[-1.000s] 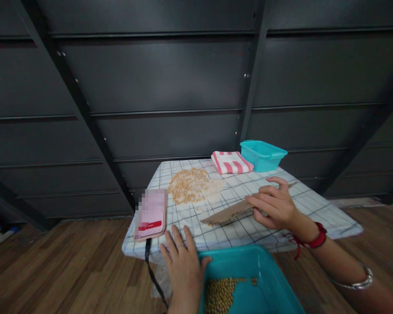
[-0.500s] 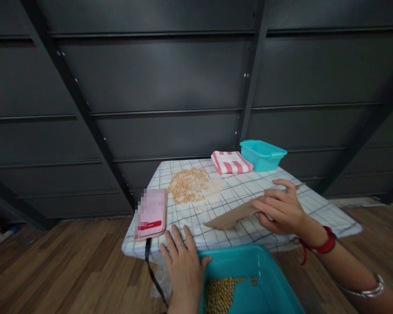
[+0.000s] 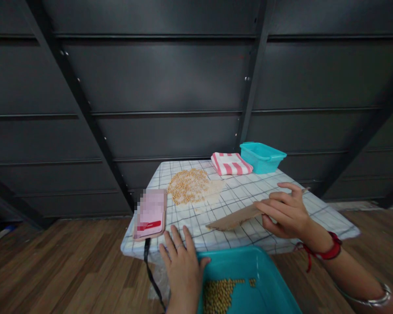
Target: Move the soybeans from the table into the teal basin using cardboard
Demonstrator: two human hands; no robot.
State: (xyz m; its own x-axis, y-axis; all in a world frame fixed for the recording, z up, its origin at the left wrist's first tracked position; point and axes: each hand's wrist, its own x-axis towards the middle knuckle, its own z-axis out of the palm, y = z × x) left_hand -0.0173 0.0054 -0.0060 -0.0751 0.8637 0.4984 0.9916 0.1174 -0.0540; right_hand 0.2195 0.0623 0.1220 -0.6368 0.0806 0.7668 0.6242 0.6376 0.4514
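My right hand (image 3: 283,211) grips a flat strip of brown cardboard (image 3: 236,218), its torn lower edge held close over the checked tablecloth. Fingers spread, my left hand (image 3: 183,266) rests at the table's near edge, its thumb against the rim of a large teal basin (image 3: 249,252). Inside the basin lie many yellowish beans (image 3: 218,294). On the cloth, left of the cardboard, spreads a pile of soybeans (image 3: 186,187) mixed with whitish grains, which look like rice. Finer pale grains (image 3: 214,188) trail off to its right.
A phone in a pink case (image 3: 150,213) lies at the table's left, with a black strap (image 3: 152,274) hanging down. At the back sit a folded pink-striped towel (image 3: 232,164) and a small turquoise basket (image 3: 262,158). Dark metal panels (image 3: 163,74) stand behind the table.
My right hand has shifted slightly right with the cardboard strip. My left hand stays nearly where it was, and the bean pile looks the same.
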